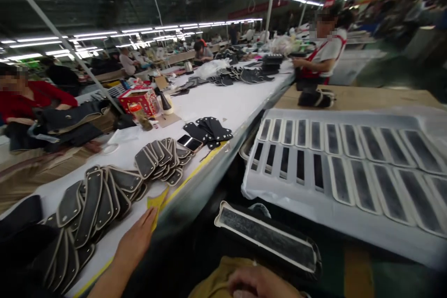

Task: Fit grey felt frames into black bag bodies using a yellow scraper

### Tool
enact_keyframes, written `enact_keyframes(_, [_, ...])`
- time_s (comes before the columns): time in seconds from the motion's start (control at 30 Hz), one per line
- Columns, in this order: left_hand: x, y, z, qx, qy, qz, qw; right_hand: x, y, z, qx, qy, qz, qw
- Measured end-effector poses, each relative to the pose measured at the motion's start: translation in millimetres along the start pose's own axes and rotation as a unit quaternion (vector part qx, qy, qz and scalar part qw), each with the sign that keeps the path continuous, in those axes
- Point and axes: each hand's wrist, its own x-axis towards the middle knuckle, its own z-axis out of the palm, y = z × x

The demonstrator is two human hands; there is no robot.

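Observation:
My left hand (136, 240) lies at the near edge of the white table, fingers stretched and close together, the fingertips against a yellow strip (158, 201). Low in the view my right hand (253, 280) rests over brown cloth (213, 281) at my lap, its fingers curled, with nothing seen in them. Beyond it a long dark piece with a pale rim (267, 237) lies tilted on a dark surface. Dark pieces with light edging and small metal studs (94, 202) are fanned in overlapping piles left of my left hand; another pile (157, 158) lies farther up.
A phone (189, 143) and black pieces (209, 130) lie up the white table (206, 98), near a red box (141, 100) and a jar (140, 116). Rimmed dark panels (375, 144) in rows cover the right table. Other people work at the left and back right.

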Motion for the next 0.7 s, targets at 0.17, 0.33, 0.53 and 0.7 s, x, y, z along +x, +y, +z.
enact_keyframes(0.17, [-60, 5, -47.8, -0.047, 0.185, 0.127, 0.973, -15, -14, 14, 0.098, 0.038, 0.02, 0.994])
enact_keyframes(0.33, [-57, 93, -86.1, -0.109, 0.289, 0.324, 0.894, 2, -41, 25, 0.278, 0.11, -0.014, 0.954])
enact_keyframes(0.53, [-18, 183, -65.3, -0.194, 0.292, 0.495, 0.795, 6, -34, 29, 0.375, 0.302, -0.097, 0.871])
enact_keyframes(0.7, [-2, 193, -67.6, -0.265, 0.2, 0.548, 0.768, -51, -5, 15, 0.417, 0.394, -0.054, 0.817])
